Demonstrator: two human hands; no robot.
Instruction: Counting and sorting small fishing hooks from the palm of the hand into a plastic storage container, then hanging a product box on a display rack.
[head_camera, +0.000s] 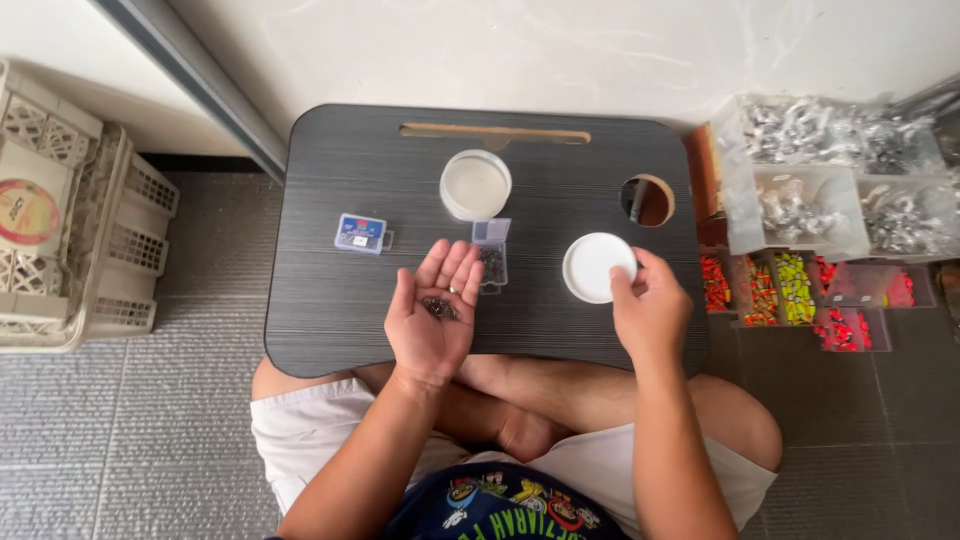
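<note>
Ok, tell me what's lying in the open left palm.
A small heap of tiny dark metal pieces rests in the cupped left hand. Too small to identify; anything beneath the heap is hidden.

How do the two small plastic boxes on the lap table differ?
The blue-topped box is shut; the clear box stands with its lid open. The blue-topped box lies apart on the table's left side; the clear box sits just behind the left hand's fingertips. The clear box shows small dark pieces inside; the blue-topped box's contents are hidden. Both are small and rectangular.
</note>
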